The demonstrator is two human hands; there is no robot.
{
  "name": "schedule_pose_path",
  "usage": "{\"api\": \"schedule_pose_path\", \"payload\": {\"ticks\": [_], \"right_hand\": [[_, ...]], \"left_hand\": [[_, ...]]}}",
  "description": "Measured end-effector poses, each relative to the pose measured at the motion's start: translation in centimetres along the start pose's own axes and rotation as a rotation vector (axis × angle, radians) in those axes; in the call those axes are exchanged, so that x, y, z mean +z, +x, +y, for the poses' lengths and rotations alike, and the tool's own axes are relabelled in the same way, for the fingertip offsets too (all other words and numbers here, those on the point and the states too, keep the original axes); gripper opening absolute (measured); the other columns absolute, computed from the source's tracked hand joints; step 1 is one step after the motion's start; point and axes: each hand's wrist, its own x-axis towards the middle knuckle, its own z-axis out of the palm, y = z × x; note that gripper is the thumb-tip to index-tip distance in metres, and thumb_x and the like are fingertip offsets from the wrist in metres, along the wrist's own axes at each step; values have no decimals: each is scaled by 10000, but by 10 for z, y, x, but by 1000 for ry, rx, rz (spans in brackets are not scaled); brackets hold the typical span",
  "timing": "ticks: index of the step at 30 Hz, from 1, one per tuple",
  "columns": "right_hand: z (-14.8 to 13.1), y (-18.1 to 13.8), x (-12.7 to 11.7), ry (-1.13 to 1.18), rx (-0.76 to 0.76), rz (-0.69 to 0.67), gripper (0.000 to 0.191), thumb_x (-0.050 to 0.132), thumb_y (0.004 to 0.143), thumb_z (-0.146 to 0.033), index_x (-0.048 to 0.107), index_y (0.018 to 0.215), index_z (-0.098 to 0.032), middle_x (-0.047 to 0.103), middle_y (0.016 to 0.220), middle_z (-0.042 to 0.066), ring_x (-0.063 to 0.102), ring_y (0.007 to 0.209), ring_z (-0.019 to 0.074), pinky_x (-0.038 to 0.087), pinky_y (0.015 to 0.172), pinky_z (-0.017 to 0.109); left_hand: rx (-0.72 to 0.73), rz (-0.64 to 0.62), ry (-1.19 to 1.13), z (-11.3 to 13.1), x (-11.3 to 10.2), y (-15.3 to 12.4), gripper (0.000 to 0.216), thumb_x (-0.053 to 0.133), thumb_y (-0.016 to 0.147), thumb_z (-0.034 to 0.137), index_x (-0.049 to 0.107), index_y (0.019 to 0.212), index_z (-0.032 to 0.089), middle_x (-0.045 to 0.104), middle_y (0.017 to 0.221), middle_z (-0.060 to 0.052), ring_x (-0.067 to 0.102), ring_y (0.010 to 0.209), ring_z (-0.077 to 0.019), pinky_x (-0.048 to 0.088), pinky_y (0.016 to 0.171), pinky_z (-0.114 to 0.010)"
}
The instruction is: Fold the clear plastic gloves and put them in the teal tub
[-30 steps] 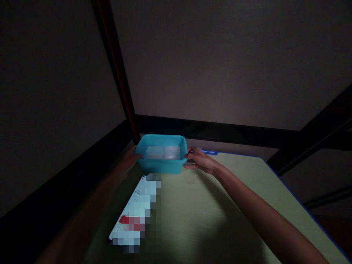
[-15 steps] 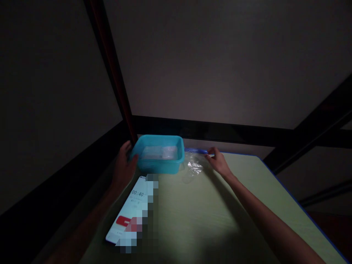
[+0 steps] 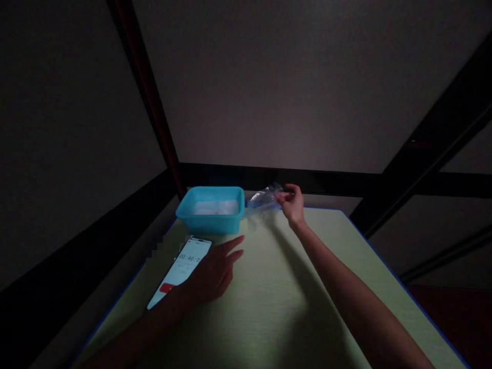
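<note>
A clear plastic bag (image 3: 265,197) hangs from the pinched fingers of my right hand (image 3: 291,204), just right of a turquoise basin near the table's far edge. Inside the turquoise basin (image 3: 209,224) lie whitish, flat things (image 3: 216,207) whose kind I cannot make out. My left hand (image 3: 217,269) is empty, in front of the basin, with its fingers stretched out to the right. Beneath the left hand and forearm, a phone (image 3: 188,264) with a lit timer screen is partly covered.
The pale table (image 3: 277,297) has a blue edge. A wall (image 3: 277,92) rises behind it, with a dark horizontal rail (image 3: 326,179). Dark slanted beams (image 3: 415,159) stand to the right, and a reddish post (image 3: 144,92) is at the back left.
My left hand has left the basin's left side and come toward me and to the right, over the phone. My right hand has raised the plastic bag.
</note>
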Motion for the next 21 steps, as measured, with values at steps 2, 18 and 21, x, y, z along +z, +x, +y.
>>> {"api": "schedule_pose_path", "payload": {"ticks": [2,18,21], "right_hand": [[-18,-11,-20,45,-74,41,493,468,828,-133,286,1285,-169,618,1028,80,600,929,170,472,797,309],[34,-171,-57,-604,-1368,-421,141,459,881,-120,581,937,-164,699,856,8,592,687,124,432,562,254],[28,-177,-55,-563,-1386,-489,162,453,874,-155,588,962,-173,696,924,-5,589,683,114,446,573,250]], "left_hand": [[-60,-49,-158,17,10,4,390,421,784,65,509,1137,207,469,1338,-114,438,1229,-231,360,1007,-410],[-712,-170,-1071,30,80,19,517,311,812,525,422,1219,225,580,1240,-105,559,1115,-269,472,891,-423],[-663,-157,-866,29,79,15,423,379,859,488,478,1193,249,609,1198,-81,589,1070,-246,491,863,-392]]}}
